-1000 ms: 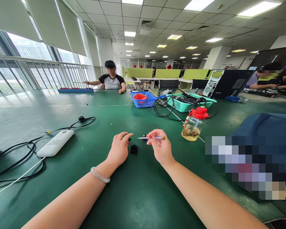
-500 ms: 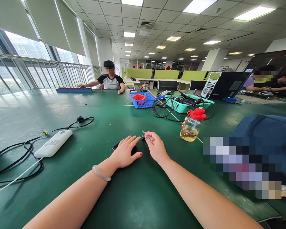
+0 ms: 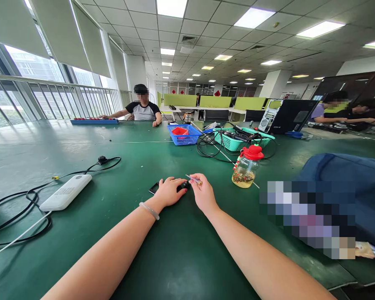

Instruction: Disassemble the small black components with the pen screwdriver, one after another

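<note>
**K:** Open-plan office, long green matte table [image 3: 81,137]. What's under the hands?

**M:** Small black plastic part [image 3: 181,188], flat on the table near the front middle. Left hand [image 3: 169,192] lies palm-down over it, fingers spread loosely and touching it. Can't tell if it's actually gripped. Pale bangle [image 3: 149,210] on that wrist.

**K:** Right?

**M:** Right hand [image 3: 203,193] pinches a thin clear-handled screwdriver [image 3: 193,180], tip angled up-left, just beside the part. Fingers closed narrow around the shaft.

**K:** Around that?

**M:** Dark flat phone-like slab [image 3: 153,188] pokes out left of the left hand. Glass jar with red lid [image 3: 246,168] near, to the right. White power strip [image 3: 65,192] with black cable [image 3: 25,196] well to the left. Further back: blue mesh basket [image 3: 183,134], teal basket full of cables [image 3: 237,141]. Blue backpack [image 3: 346,183] at right edge. Person in black-and-grey shirt [image 3: 142,110] seated at the far end.
</note>
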Action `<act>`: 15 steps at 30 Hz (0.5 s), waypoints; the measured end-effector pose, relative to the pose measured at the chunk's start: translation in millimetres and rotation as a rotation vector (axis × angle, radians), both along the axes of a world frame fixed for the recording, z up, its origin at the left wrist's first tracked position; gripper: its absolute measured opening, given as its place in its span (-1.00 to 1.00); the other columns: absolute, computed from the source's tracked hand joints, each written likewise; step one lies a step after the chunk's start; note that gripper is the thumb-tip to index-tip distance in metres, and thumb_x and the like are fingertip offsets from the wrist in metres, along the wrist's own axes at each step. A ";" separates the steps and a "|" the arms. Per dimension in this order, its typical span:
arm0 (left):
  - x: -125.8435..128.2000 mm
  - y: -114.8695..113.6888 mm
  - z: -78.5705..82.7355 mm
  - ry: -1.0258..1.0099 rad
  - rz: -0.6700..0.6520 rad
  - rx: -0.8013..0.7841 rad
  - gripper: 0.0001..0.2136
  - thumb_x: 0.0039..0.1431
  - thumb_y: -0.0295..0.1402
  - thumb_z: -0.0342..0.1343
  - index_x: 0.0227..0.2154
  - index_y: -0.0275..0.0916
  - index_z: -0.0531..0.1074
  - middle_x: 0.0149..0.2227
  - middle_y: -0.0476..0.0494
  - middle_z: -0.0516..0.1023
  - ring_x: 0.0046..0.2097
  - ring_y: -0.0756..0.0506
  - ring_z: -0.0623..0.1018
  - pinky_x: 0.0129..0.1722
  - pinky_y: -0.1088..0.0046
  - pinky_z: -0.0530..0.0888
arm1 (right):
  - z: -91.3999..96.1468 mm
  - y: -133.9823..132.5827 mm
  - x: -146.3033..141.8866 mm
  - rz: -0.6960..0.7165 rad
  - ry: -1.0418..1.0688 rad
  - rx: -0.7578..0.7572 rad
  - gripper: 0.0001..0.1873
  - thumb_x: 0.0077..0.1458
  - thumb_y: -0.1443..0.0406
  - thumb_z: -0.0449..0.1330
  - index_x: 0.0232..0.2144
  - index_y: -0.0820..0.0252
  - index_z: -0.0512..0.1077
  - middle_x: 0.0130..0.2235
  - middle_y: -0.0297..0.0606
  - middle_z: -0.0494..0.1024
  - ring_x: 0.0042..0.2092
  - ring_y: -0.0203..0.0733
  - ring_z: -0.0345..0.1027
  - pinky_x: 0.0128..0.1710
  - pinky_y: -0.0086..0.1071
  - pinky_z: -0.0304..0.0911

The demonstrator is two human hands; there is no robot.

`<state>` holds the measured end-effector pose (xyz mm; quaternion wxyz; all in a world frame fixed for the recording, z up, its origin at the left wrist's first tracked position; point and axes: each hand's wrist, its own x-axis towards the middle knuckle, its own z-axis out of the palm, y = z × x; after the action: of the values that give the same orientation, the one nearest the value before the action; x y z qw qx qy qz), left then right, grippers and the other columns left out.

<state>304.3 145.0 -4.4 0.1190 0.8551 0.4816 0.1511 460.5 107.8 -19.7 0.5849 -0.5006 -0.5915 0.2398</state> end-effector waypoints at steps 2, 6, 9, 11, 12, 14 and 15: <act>1.7 -4.3 0.5 -0.015 0.011 0.016 -0.64 0.24 -0.17 -0.02 0.08 0.01 0.37 0.13 -0.10 0.47 0.24 -0.33 0.29 0.18 -0.28 0.12 | 0.3 0.1 -0.4 0.003 -0.003 0.006 -0.74 0.17 0.13 0.05 -0.19 0.15 0.35 -0.13 -0.12 0.53 -0.10 -0.07 0.45 -0.03 -0.14 0.32; -6.5 -19.1 0.9 -0.057 0.045 0.036 -0.71 0.21 -0.23 0.04 -0.02 -0.03 0.47 0.05 -0.09 0.53 0.16 -0.26 0.38 0.17 -0.10 0.24 | 0.9 -0.7 0.1 0.010 0.008 0.010 -0.74 0.18 0.12 0.05 -0.19 0.14 0.35 -0.14 -0.14 0.53 -0.12 -0.08 0.46 -0.05 -0.16 0.33; -24.9 -37.2 0.6 -0.112 -0.016 0.032 -0.75 0.17 -0.24 0.11 -0.09 -0.05 0.52 0.00 -0.09 0.57 0.08 -0.21 0.46 0.18 0.03 0.30 | 1.8 -2.3 0.8 0.007 0.014 0.007 -0.74 0.18 0.11 0.04 -0.20 0.14 0.35 -0.16 -0.15 0.53 -0.15 -0.09 0.46 -0.07 -0.17 0.33; -44.2 -53.7 0.6 -0.129 -0.067 0.026 -0.76 0.16 -0.24 0.13 -0.11 -0.04 0.54 -0.02 -0.09 0.58 0.06 -0.19 0.49 0.16 0.10 0.35 | 2.7 -3.4 0.7 0.003 0.015 0.000 -0.75 0.18 0.11 0.04 -0.21 0.13 0.35 -0.17 -0.16 0.53 -0.16 -0.10 0.46 -0.10 -0.18 0.34; -56.1 -63.1 0.9 -0.134 -0.072 0.028 -0.76 0.16 -0.23 0.14 -0.11 -0.03 0.54 -0.03 -0.10 0.58 0.06 -0.19 0.49 0.15 0.11 0.37 | 3.1 -3.8 0.4 0.002 0.017 -0.003 -0.75 0.18 0.11 0.04 -0.21 0.13 0.35 -0.17 -0.16 0.53 -0.17 -0.10 0.46 -0.12 -0.19 0.35; -84.9 -83.3 2.2 -0.122 -0.056 0.019 -0.76 0.14 -0.21 0.16 -0.12 0.01 0.55 -0.02 -0.09 0.59 0.08 -0.20 0.50 0.14 0.12 0.41 | 3.8 -4.4 -0.3 0.004 0.024 -0.008 -0.75 0.18 0.11 0.04 -0.21 0.12 0.35 -0.16 -0.16 0.53 -0.18 -0.10 0.46 -0.13 -0.19 0.35; -101.8 -93.6 3.2 -0.106 -0.033 0.014 -0.76 0.14 -0.20 0.15 -0.12 0.05 0.55 -0.01 -0.07 0.58 0.09 -0.20 0.49 0.14 0.11 0.42 | 4.1 -4.6 -0.8 0.008 0.028 -0.008 -0.74 0.18 0.10 0.04 -0.21 0.12 0.35 -0.16 -0.16 0.53 -0.18 -0.10 0.46 -0.13 -0.19 0.35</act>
<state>202.5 51.4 -1.2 0.1406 0.8546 0.4592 0.1977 459.7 103.1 -15.6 0.5903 -0.4971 -0.5841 0.2515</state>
